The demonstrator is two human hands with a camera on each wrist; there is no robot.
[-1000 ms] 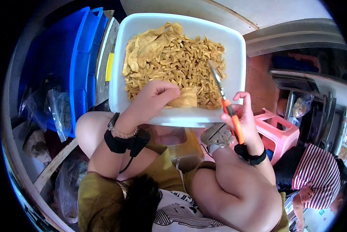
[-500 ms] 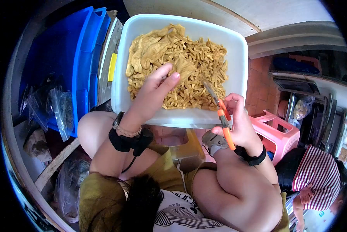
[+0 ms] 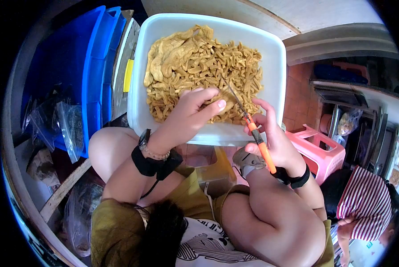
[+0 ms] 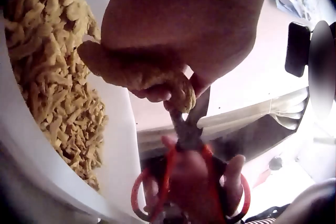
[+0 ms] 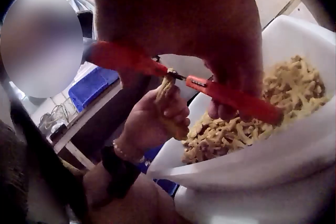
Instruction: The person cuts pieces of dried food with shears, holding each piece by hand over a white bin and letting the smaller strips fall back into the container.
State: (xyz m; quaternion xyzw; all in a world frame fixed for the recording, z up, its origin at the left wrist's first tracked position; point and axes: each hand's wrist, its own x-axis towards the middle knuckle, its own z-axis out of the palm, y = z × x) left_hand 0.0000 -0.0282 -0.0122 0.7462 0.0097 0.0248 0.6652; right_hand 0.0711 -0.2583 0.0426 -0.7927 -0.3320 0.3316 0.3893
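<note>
My left hand (image 3: 190, 113) pinches a folded, soft yellow-brown piece (image 4: 126, 71) of food over a white tub (image 3: 138, 89). My right hand (image 3: 273, 138) holds scissors (image 3: 255, 130) with orange-red handles, fingers and thumb in the loops. In the left wrist view the scissor blades (image 4: 190, 129) stand apart, with the end of the piece between them. Short cut strips (image 3: 244, 66) of the same yellow-brown stuff fill most of the tub. Larger uncut sheets (image 3: 164, 60) lie at its far left.
Blue crates (image 3: 92, 80) with plastic bags stand left of the tub. A pink stool (image 3: 319, 147) is to the right, and a yellow stool (image 3: 224, 167) sits below the tub. Another person in a striped shirt (image 3: 366, 202) is at the lower right.
My left hand first lifted the piece from the near side toward the tub's middle, then brought it right, to the scissors. The scissors turned and moved left to meet it.
</note>
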